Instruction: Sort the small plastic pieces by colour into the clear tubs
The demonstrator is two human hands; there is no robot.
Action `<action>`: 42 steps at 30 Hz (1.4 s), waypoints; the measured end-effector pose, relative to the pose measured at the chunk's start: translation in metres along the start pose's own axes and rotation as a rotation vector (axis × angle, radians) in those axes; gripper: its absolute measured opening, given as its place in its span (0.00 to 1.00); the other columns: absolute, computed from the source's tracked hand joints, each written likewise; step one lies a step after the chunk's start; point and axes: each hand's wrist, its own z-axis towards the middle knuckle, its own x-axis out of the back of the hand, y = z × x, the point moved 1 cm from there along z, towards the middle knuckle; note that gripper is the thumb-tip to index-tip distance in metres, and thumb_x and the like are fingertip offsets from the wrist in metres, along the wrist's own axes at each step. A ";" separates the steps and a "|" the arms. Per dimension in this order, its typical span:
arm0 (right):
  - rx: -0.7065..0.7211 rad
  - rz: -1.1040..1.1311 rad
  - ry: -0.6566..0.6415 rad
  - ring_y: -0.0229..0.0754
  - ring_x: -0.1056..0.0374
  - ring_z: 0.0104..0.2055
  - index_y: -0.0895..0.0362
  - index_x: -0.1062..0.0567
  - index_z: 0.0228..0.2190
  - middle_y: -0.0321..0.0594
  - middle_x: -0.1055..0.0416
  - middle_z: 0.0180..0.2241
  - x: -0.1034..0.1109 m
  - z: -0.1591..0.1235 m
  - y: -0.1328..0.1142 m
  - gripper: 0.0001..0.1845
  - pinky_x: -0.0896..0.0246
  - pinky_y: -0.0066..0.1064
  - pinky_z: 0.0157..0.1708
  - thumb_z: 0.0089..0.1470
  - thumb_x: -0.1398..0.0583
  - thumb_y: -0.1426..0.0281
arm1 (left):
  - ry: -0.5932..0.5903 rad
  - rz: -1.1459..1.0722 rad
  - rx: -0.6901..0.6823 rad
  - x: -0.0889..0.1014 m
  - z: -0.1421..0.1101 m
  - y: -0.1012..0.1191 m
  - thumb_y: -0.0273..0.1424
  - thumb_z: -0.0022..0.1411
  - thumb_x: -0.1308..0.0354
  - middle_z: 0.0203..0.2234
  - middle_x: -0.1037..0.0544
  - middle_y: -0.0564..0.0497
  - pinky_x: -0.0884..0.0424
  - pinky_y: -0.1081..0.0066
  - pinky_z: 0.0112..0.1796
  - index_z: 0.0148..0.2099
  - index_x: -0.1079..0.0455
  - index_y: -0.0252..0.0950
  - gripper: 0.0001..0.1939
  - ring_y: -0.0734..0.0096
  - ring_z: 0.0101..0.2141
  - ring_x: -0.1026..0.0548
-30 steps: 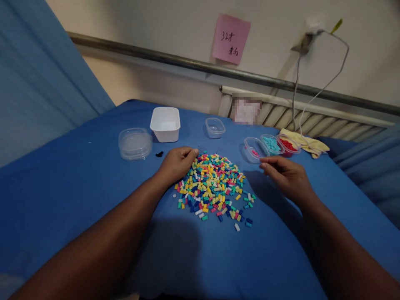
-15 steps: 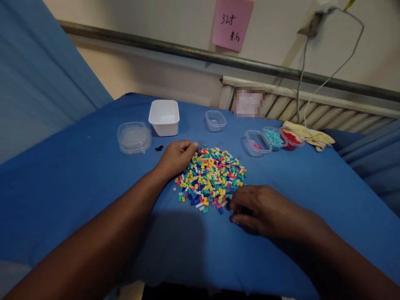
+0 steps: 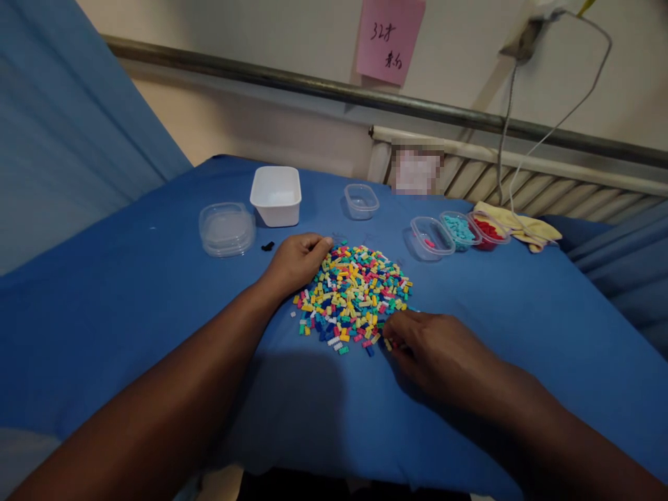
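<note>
A heap of small building bricks point(image 3: 355, 292) in yellow, green, blue, pink and white lies spread on a blue cloth. My left hand point(image 3: 298, 261) rests at the heap's upper left edge, its fingers curled and its thumb along the index finger; anything inside is hidden. At the lower right edge of the heap, my right hand point(image 3: 425, 344) has thumb and fingertips drawn together among the bricks. A bit of pink and yellow shows by those fingertips, but I cannot make out what they grip.
Behind the heap stand a white tub point(image 3: 276, 198), stacked clear lids point(image 3: 227, 229) and a clear container point(image 3: 361, 202). To the right are containers with pink point(image 3: 432, 240), turquoise point(image 3: 460, 231) and red bricks point(image 3: 488, 231), beside a yellow cloth point(image 3: 522, 224). A small black item point(image 3: 268, 246) lies left.
The fingers and thumb of my right hand have come together at the heap's edge, and the hand has turned slightly. My left hand stays where it was.
</note>
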 end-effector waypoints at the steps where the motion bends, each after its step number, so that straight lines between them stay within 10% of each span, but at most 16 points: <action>1: -0.001 0.013 0.003 0.41 0.33 0.31 0.55 0.27 0.38 0.38 0.25 0.33 0.001 -0.001 0.002 0.06 0.48 0.33 0.31 0.64 0.44 0.76 | 0.003 0.021 -0.010 0.000 0.000 0.000 0.46 0.70 0.45 0.22 0.31 0.53 0.43 0.66 0.30 0.30 0.25 0.36 0.23 0.67 0.28 0.33; 9: 0.217 0.311 0.226 0.42 0.27 0.42 0.54 0.24 0.46 0.41 0.23 0.39 -0.002 0.009 0.010 0.12 0.35 0.33 0.42 0.64 0.42 0.77 | 0.011 0.063 -0.042 -0.001 -0.001 0.000 0.46 0.71 0.46 0.22 0.29 0.53 0.43 0.66 0.30 0.29 0.26 0.36 0.24 0.67 0.28 0.32; 42: 0.125 0.028 0.064 0.42 0.28 0.38 0.55 0.22 0.37 0.40 0.23 0.36 -0.005 0.020 0.004 0.07 0.39 0.32 0.37 0.66 0.41 0.74 | -0.018 0.085 -0.062 0.000 -0.001 0.002 0.45 0.72 0.47 0.22 0.32 0.54 0.44 0.65 0.31 0.27 0.32 0.37 0.23 0.68 0.28 0.34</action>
